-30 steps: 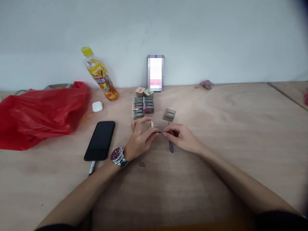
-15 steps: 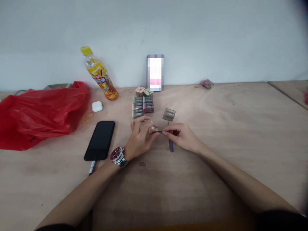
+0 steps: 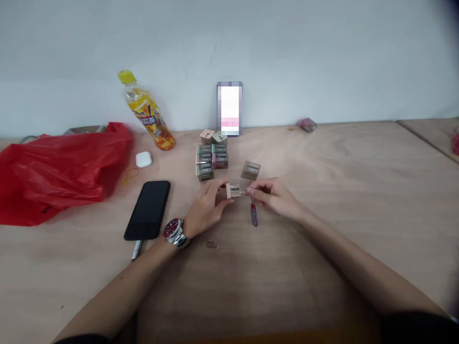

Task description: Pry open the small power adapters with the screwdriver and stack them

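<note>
Your left hand [image 3: 207, 208] holds the sharpener [image 3: 233, 190] up near the middle of the scene, above the tabletop [image 3: 287, 277]. Its peach end faces left, toward your palm; the body to the right is see-through, with a darker insert showing inside. Your left fingers close on it at the peach end, one on the far side and the thumb on the near side. Your right hand [image 3: 274, 196] is just to the right, fingertips pinched narrow around a small thin part [image 3: 244, 191] that points at the clear end. The part is too small for you to tell its shape, or whether it touches the sharpener.

The screwdriver [image 3: 254, 215] lies just on the near side of your right fingers, purple handle toward you, shaft pointing away and partly hidden by them. A smoky clear box [image 3: 250, 170] sits close by on the far side of your hands. Farther left, five sharpeners [image 3: 211, 161] lie packed in two columns, with mint, peach, pale green and pink ends; beyond them, two more [image 3: 213, 137] show paired holes on top. A lit phone [image 3: 230, 108] leans on the wall behind these. A small flat piece [image 3: 211, 244] rests near you, to the right of your watch [image 3: 175, 232]. The dark phone [image 3: 147, 210] lies left of your left hand.
</note>
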{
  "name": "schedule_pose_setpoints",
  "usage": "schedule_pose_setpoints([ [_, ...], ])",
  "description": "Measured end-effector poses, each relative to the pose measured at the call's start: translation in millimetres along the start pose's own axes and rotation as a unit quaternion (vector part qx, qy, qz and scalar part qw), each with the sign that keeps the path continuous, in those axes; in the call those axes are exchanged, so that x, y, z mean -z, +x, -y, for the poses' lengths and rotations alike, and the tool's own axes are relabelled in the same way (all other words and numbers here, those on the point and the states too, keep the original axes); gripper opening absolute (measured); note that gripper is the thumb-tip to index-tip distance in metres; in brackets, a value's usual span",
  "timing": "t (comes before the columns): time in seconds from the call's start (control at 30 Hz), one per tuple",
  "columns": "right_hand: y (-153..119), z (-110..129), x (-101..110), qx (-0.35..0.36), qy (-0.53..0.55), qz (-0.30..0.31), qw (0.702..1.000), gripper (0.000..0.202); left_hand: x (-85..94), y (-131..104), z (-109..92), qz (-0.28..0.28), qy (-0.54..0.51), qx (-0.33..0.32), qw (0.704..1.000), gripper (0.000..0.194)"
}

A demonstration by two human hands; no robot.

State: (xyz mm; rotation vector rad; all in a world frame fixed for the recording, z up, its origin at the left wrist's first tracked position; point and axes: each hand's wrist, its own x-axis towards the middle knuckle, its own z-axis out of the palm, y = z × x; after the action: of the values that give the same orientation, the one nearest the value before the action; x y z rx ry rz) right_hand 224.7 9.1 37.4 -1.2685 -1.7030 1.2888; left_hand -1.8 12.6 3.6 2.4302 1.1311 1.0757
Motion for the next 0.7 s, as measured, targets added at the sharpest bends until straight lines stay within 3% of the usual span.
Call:
schedule_pose_setpoints([
  [0.3, -3.2, 3.0, -6.5, -0.005, 0.014, 0.005, 1.000, 0.028, 1.7, 0.0, -3.0, -0.021, -0.012, -0.025, 0.999, 0.047],
  [0.7, -0.7, -0.9, -15.2, 0.045, -0.078, -0.035, 0.995, 0.029, 2.6, 0.8, -3.8, -0.028, -0.008, -0.048, 0.998, 0.046],
])
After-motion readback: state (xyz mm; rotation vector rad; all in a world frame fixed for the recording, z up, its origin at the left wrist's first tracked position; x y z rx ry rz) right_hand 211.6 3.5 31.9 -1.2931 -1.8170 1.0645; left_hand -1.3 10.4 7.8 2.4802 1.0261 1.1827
